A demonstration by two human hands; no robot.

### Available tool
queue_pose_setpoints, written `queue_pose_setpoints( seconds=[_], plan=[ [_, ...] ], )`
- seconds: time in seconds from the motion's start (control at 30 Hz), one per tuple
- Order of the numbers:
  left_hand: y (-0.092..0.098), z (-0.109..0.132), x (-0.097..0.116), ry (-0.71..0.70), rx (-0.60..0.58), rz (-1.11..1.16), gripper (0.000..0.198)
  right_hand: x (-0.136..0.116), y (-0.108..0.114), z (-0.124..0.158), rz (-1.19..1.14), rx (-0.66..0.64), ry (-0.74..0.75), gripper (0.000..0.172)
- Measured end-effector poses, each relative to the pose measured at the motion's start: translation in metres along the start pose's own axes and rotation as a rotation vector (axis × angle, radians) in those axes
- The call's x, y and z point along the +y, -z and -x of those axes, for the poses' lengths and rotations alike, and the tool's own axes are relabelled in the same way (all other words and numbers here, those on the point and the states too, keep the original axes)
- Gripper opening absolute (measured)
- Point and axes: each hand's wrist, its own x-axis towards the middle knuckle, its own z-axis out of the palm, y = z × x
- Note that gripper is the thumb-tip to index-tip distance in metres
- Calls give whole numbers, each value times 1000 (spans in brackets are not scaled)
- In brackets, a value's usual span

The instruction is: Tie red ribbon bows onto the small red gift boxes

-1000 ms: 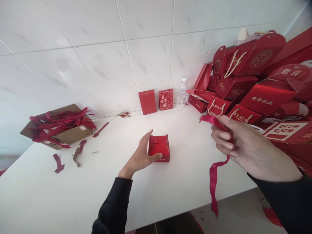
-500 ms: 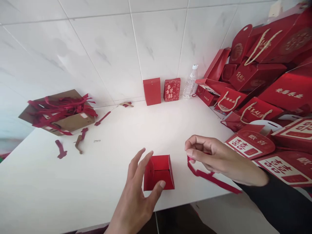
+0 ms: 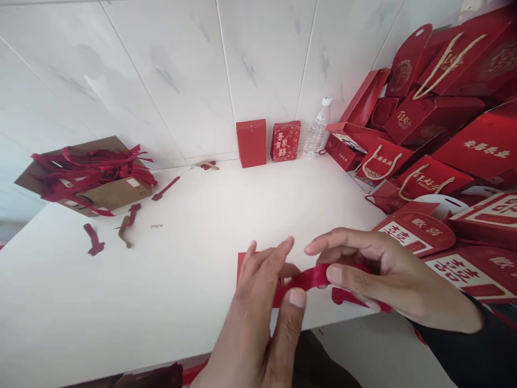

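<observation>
A small red gift box [image 3: 241, 263] sits near the front edge of the white table [image 3: 194, 242], mostly hidden behind my left hand. Above it I hold a red ribbon [image 3: 309, 277] between both hands. My left hand [image 3: 262, 312] pinches the ribbon's left end with thumb and fingers. My right hand [image 3: 375, 272] grips the ribbon farther right, thumb on top, and the rest of the ribbon trails under that hand.
A cardboard box [image 3: 109, 194] full of red ribbons stands at the left, with loose ribbon pieces [image 3: 93, 240] beside it. Two red boxes [image 3: 251, 143] and a plastic bottle [image 3: 317, 132] lean against the tiled wall. A heap of red gift bags [image 3: 428, 156] fills the right side.
My right hand brought the ribbon down and left from the bag heap to over the small box. My left hand left the box's side and took the ribbon's end.
</observation>
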Motion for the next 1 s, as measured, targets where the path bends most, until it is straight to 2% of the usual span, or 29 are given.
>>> queue_pose_setpoints(
  seconds=[0.07, 0.2, 0.3, 0.37, 0.53, 0.73, 1.0],
  plan=[
    [3, -2, 0, 36, 2, 46, 44, -1, 2, 0, 27, -4, 10, 26],
    [6, 1, -11, 128, 133, 72, 37, 3, 0, -5, 129, -64, 9, 26],
    [4, 4, -14, 130, 101, 63, 40, 8, -12, -10, 98, -196, 30, 29],
    [3, 5, -14, 118, 59, 52, 40, 11, -20, -12, 60, -231, 10, 24],
    [5, 2, -24, 63, 62, -51, 31, 16, -19, -11, 84, -101, -90, 28],
    [0, 2, -45, -15, -28, -179, 25, 31, -10, -15, 93, 78, -159, 32],
    [-6, 3, -47, 40, -27, -127, 24, 40, -15, -19, -30, 51, -170, 30]
  ],
)
